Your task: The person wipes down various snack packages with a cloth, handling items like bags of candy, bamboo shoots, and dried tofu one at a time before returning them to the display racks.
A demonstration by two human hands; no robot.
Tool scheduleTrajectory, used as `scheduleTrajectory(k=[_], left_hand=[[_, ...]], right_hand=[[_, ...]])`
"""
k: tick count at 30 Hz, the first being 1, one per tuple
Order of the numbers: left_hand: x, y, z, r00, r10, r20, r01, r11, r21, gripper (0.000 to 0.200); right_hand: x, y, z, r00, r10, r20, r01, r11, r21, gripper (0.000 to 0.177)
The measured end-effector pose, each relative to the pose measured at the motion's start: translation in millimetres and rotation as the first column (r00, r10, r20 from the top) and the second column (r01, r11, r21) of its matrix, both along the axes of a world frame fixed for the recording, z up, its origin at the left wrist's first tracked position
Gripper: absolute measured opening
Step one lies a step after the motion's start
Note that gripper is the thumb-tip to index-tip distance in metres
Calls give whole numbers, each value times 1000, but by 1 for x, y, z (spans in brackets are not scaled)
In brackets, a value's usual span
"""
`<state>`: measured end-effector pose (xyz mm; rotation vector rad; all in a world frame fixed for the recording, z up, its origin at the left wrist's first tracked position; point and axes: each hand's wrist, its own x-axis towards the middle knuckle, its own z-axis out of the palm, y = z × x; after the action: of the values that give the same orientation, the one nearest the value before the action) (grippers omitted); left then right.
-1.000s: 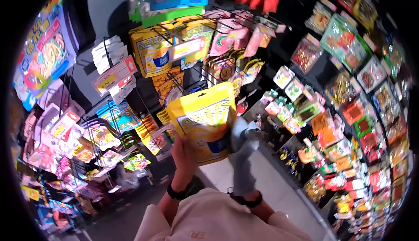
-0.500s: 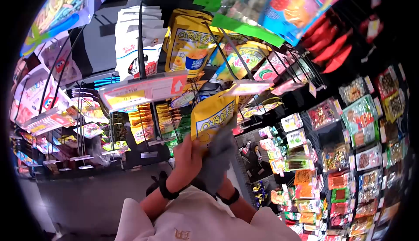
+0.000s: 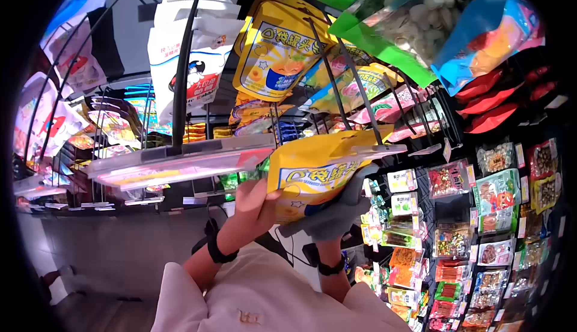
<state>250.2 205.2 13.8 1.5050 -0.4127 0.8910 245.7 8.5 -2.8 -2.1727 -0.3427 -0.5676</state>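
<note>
A yellow snack bag [image 3: 309, 179] with Chinese lettering is held up in front of me, its top close to the price-tag holder at the end of a rack hook. My left hand [image 3: 251, 209] is closed on the bag's left edge, thumb over the front. A grey cloth [image 3: 345, 209] covers most of my right hand [image 3: 329, 245] and lies against the bag's right side and underside. The right fingers are hidden by the cloth. More yellow bags [image 3: 279, 52] of the same look hang on a hook above.
White bags [image 3: 189, 61] hang at the left behind a long price-tag holder [image 3: 180, 161]. Green-edged bags [image 3: 415, 19] and a blue bag [image 3: 493, 37] hang close at the upper right. Metal hooks [image 3: 363, 88] jut toward me. Several packets line the right-hand rack [image 3: 454, 212].
The yellow bag has swung to a flatter tilt and sits slightly right. My right hand with the cloth has moved right along it. The view has shifted closer to the hanging bags.
</note>
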Motion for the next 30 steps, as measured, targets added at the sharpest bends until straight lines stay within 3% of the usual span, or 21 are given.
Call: scheduleTrajectory(k=[3, 4, 5, 9, 10, 11, 12, 13, 15, 16, 17, 18, 19, 20, 21, 23, 26, 27, 28, 29, 30], left_hand=[[7, -5, -6, 996, -21, -88, 19, 1000, -23, 11], [2, -5, -18, 990, -7, -140, 22, 994, 105, 21], [6, -5, -22, 992, -5, -129, 19, 994, 109, 21], [10, -9, -32, 990, -106, -94, 107, 994, 9, 20], [9, -10, -32, 990, -100, -103, 100, 995, -3, 20], [9, -11, -32, 989, -94, -112, 93, 996, -15, 19], [11, -10, -26, 998, 10, -68, -7, 999, 42, 20], [11, -12, -29, 998, 6, -65, -3, 999, 41, 20], [14, -15, -36, 986, -82, -144, 70, 994, -86, 18], [15, -7, -21, 961, -60, -272, 65, 998, 12, 19], [21, -6, -17, 962, -61, -267, 68, 998, 17, 19], [29, -6, -11, 911, -159, -381, 87, 976, -198, 24], [39, -6, -6, 842, -276, -464, 76, 912, -403, 29], [53, 0, -6, 845, -277, -456, 85, 913, -398, 29], [70, 10, -9, 878, -236, -416, 77, 928, -365, 32], [85, 20, 5, 914, -190, -359, 66, 941, -332, 35], [63, 45, 48, 835, -375, -402, 119, 838, -533, 23], [59, 46, 40, 843, -365, -395, 112, 838, -535, 23], [58, 49, 28, 955, -20, -297, -66, 959, -275, 22], [54, 53, 17, 948, 302, -100, -307, 951, -34, 26], [38, 61, 19, 901, 406, -151, -405, 914, 40, 32]], right_hand=[[2, 6, 15, 996, -49, 71, 61, 983, -173, 68], [4, 9, 18, 994, -59, 91, 77, 974, -213, 66], [6, 11, 21, 992, -65, 109, 89, 967, -239, 64], [-1, 10, 18, 996, -38, 86, 59, 963, -262, 58], [0, 1, -4, 995, -42, 91, 65, 962, -265, 58], [4, -13, -40, 996, -89, -17, 89, 996, 15, 65], [6, -20, -59, 986, -103, -134, 138, 947, 291, 74], [6, -8, -35, 986, -107, -130, 141, 947, 290, 74], [10, 31, 35, 965, -118, 233, 164, 968, -190, 61], [14, 19, 17, 964, -122, 237, 169, 968, -187, 61], [28, -6, -25, 982, 157, 109, -180, 952, 247, 51], [42, -30, -65, 884, 451, 119, -414, 642, 645, 41], [45, -16, -52, 702, 661, 265, -461, 138, 877, 32], [36, -5, -37, 967, 216, -132, -88, 777, 623, 26], [28, 21, -4, 984, 156, -87, -92, 861, 500, 30], [33, 33, -3, 951, 297, -92, -179, 765, 618, 42], [24, 52, 3, 930, 367, -9, -313, 806, 502, 41], [27, 53, -8, 925, 379, -3, -328, 803, 497, 41], [31, 50, -23, 974, 219, 63, -227, 941, 252, 31], [32, 45, -38, 982, 74, 173, -76, 997, 5, 22], [11, 46, -19, 976, 37, 216, -42, 999, 18, 27]])
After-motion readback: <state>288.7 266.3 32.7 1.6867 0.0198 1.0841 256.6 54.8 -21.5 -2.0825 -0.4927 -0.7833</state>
